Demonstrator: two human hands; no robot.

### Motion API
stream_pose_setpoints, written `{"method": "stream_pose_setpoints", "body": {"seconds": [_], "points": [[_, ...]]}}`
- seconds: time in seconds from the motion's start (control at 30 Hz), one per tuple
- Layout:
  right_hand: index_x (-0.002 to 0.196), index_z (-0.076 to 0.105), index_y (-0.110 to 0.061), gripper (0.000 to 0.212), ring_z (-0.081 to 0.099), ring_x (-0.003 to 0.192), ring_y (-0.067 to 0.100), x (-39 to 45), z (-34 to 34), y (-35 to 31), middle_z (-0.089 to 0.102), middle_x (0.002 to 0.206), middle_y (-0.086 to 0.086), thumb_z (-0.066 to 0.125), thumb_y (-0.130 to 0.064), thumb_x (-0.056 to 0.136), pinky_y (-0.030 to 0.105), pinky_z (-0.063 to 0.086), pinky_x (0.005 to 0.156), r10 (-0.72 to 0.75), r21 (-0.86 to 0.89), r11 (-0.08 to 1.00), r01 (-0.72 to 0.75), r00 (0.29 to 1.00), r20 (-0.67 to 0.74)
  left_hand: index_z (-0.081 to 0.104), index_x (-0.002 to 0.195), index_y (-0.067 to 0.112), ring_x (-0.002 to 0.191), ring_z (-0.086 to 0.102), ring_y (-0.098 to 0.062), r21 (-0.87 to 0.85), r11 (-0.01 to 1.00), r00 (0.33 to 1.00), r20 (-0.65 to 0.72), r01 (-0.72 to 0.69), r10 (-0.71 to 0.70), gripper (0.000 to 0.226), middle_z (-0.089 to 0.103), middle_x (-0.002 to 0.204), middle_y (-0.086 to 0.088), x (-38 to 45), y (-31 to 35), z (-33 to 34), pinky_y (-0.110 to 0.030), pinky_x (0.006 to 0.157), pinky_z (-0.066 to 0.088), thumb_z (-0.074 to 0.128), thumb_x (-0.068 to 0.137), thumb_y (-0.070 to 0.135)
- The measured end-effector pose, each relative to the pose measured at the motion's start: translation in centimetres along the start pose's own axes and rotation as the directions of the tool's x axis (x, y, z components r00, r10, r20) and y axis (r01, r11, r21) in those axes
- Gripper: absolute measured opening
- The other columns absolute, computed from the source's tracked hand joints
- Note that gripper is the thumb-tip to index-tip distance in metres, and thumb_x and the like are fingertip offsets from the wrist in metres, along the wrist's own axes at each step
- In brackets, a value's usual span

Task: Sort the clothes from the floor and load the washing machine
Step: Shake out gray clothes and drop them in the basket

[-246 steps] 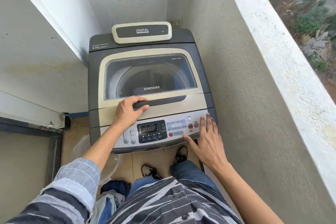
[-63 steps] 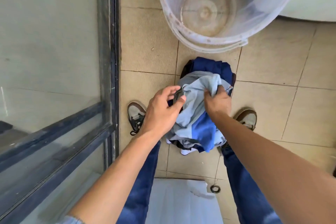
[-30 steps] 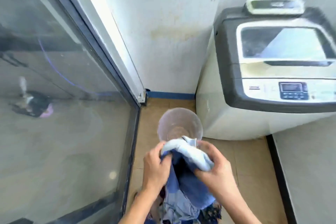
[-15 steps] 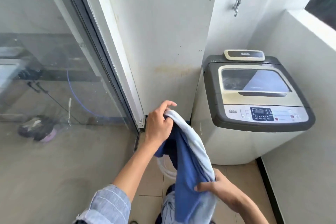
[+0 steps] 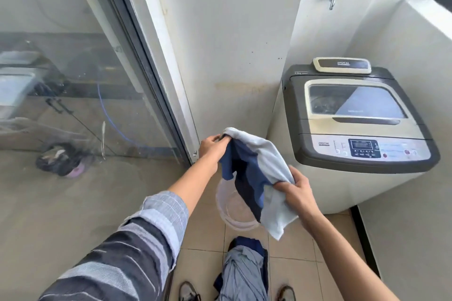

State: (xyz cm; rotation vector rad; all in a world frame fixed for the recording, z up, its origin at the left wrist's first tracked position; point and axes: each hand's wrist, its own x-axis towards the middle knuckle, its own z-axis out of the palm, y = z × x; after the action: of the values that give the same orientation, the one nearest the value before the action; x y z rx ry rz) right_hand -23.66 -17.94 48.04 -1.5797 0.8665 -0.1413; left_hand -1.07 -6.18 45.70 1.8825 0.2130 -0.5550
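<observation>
While the left hand (image 5: 212, 148) and right hand (image 5: 294, 194) each grip the blue-and-grey garment (image 5: 259, 173), it hangs above the clear bucket (image 5: 228, 215). Remaining clothes pile (image 5: 244, 273) lies on the tiled floor (image 5: 293, 273); washing machine (image 5: 354, 134) lid closed.

1. You've stood up since 2.1 s ago: you were bent over the pile of clothes (image 5: 244, 273) on the floor, now it lies below betw. your shoes.
2. Blue/grey garment (image 5: 256, 166) is off the pile, held up in the air.
3. Your left hand (image 5: 212, 146) went from waist-low to raised, gripping the top edge.
4. Your right hand (image 5: 293, 190) shifted to the garment's right side vs 0.5 s ago, spreading it wider.
</observation>
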Motion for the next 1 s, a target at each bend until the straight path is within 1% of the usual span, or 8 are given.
{"method": "stream_pose_setpoints", "body": {"seconds": [0.1,0.17,0.27,0.33,0.47,0.57,0.7,1.0], "points": [[0.099,0.071,-0.021,0.025,0.069,0.082,0.023,5.6,1.6,-0.3,0.074,0.089,0.001,0.073,-0.010,0.077,0.040,0.058,0.074,0.056,-0.121,0.991,-0.050,0.997,0.044,0.070,0.126,0.034,0.110,0.068,-0.019,-0.074,0.994,0.993,0.095,0.082,-0.075,0.078,0.072,0.120,0.012,0.7,-1.2,0.4,-0.036,0.100,0.055,0.076,0.064,0.080],[0.112,0.071,-0.022,0.038,0.071,0.095,0.026,8.9,3.2,0.1,0.075,0.103,0.004,0.074,-0.011,0.075,0.043,0.061,0.085,0.091,-0.246,0.967,-0.068,0.992,0.085,0.069,0.127,0.033,0.112,0.068,-0.018,-0.056,0.997,0.995,0.089,0.058,-0.053,0.083,0.072,0.122,0.013,0.6,-2.7,0.3,-0.040,0.102,0.055,0.073,0.060,0.083],[0.146,0.054,-0.024,0.069,0.063,0.117,0.026,12.6,5.5,1.9,0.063,0.132,0.004,0.069,-0.005,0.081,0.033,0.052,0.092,0.150,-0.331,0.938,-0.104,0.982,0.116,0.071,0.120,0.028,0.104,0.070,-0.013,-0.057,0.996,0.990,0.125,0.068,-0.060,0.051,0.072,0.107,0.016,-0.7,-5.3,-0.4,-0.029,0.085,0.055,0.075,0.083,0.063],[0.153,0.046,-0.024,0.074,0.062,0.119,0.025,13.9,6.3,3.4,0.061,0.135,0.007,0.062,0.001,0.085,0.031,0.051,0.093,0.169,-0.309,0.941,-0.138,0.982,0.078,0.071,0.117,0.027,0.099,0.070,-0.011,-0.044,0.994,0.985,0.145,0.098,-0.091,0.034,0.070,0.098,0.019,-1.4,-7.2,-1.8,-0.025,0.074,0.051,0.073,0.092,0.051],[0.140,0.061,-0.020,0.067,0.073,0.104,0.018,15.2,7.0,7.1,0.070,0.122,0.007,0.057,0.016,0.083,0.041,0.062,0.094,0.201,-0.067,0.977,-0.204,0.978,-0.050,0.070,0.112,0.031,0.103,0.071,-0.012,-0.034,0.982,0.974,0.137,0.187,-0.181,0.023,0.070,0.103,0.016,-1.6,-11.1,-5.7,-0.029,0.079,0.053,0.071,0.095,0.047],[0.129,0.069,-0.018,0.054,0.074,0.096,0.017,14.5,7.1,9.1,0.074,0.112,0.003,0.062,0.013,0.086,0.037,0.064,0.083,0.237,-0.034,0.971,-0.238,0.971,-0.030,0.069,0.121,0.024,0.102,0.073,-0.016,-0.020,0.973,0.969,0.093,0.231,-0.229,0.032,0.071,0.108,0.008,-1.5,-13.5,-7.5,-0.027,0.069,0.050,0.070,0.096,0.044],[0.118,0.070,-0.014,0.042,0.073,0.091,0.022,10.1,6.1,12.2,0.075,0.108,0.006,0.058,0.014,0.089,0.031,0.060,0.070,0.321,0.011,0.947,-0.322,0.947,0.010,0.069,0.123,0.022,0.099,0.075,-0.016,0.030,0.959,0.949,0.140,0.282,-0.284,0.034,0.072,0.116,0.002,-2.2,-16.6,-7.3,-0.026,0.072,0.053,0.068,0.098,0.044],[0.110,0.075,-0.008,0.022,0.072,0.079,0.021,0.0,3.8,28.6,0.079,0.093,0.013,0.064,0.001,0.093,0.026,0.055,0.057,0.681,-0.005,0.729,-0.685,0.726,-0.101,0.068,0.128,0.016,0.100,0.077,-0.021,0.147,0.857,0.834,0.198,0.494,-0.515,0.039,0.072,0.120,-0.004,-3.8,-28.5,-3.2,-0.022,0.065,0.054,0.067,0.099,0.043]]}}
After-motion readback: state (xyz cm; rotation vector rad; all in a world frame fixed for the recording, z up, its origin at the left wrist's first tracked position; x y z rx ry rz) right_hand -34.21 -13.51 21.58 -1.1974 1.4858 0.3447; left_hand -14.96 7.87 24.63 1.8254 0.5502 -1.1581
